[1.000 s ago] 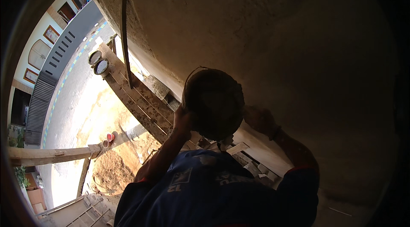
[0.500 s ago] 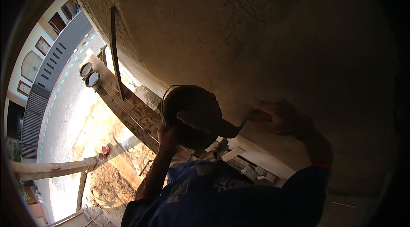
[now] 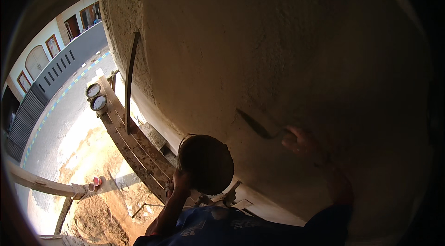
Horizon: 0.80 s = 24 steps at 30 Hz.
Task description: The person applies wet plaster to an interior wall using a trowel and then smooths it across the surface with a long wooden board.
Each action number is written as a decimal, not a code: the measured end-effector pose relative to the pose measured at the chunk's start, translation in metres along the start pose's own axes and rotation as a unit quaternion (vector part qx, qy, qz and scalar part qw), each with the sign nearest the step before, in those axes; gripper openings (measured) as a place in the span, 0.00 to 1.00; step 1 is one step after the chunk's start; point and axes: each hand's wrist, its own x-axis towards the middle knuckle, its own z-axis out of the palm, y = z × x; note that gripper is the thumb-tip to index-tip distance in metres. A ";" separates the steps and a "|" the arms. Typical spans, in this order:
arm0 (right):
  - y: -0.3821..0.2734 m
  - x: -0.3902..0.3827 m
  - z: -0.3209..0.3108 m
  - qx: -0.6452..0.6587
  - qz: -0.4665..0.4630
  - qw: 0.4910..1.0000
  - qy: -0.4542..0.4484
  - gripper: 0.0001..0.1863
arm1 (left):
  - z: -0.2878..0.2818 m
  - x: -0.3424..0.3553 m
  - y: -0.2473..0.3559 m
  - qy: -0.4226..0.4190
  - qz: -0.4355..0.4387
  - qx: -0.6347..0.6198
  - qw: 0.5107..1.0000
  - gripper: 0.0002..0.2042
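Observation:
My left hand (image 3: 181, 179) grips a dark round bucket (image 3: 206, 165) by its near left side; its mouth faces up toward me, and shadow hides what is inside. Off to the right, my right hand (image 3: 300, 141) is closed around the handle of a trowel (image 3: 254, 124). The trowel's narrow blade points up and left, close to the plastered wall (image 3: 208, 60); whether it touches the surface I cannot tell. Rougher, darker plaster shows along the wall's left part.
A plank scaffold (image 3: 139, 153) runs along the wall's foot, with two buckets (image 3: 98, 103) at its far end. A long thin strip (image 3: 131, 84) leans on the wall. Below are a sand heap (image 3: 95, 218), a wooden beam (image 3: 44, 182) and two small pots (image 3: 96, 181).
The trowel has come out of the bucket and up to the wall, its blade now pointing up-left. The bucket sits slightly lower in view, and the view itself has shifted.

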 end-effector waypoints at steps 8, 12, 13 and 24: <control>-0.031 0.015 0.114 -0.193 -0.198 0.954 -0.116 0.19 | 0.013 0.011 0.004 -0.023 0.018 -0.027 0.999 0.16; -0.037 0.018 0.135 -0.283 -0.227 0.932 0.008 0.13 | 0.016 0.027 -0.008 -0.031 0.061 -0.026 0.997 0.16; -0.041 0.018 0.143 -0.283 -0.229 0.931 0.023 0.12 | 0.016 0.027 -0.003 -0.031 0.071 -0.034 0.996 0.17; -0.079 0.026 0.174 -0.075 -0.191 0.967 -0.154 0.09 | 0.009 0.013 0.046 -0.058 0.049 -0.020 0.997 0.21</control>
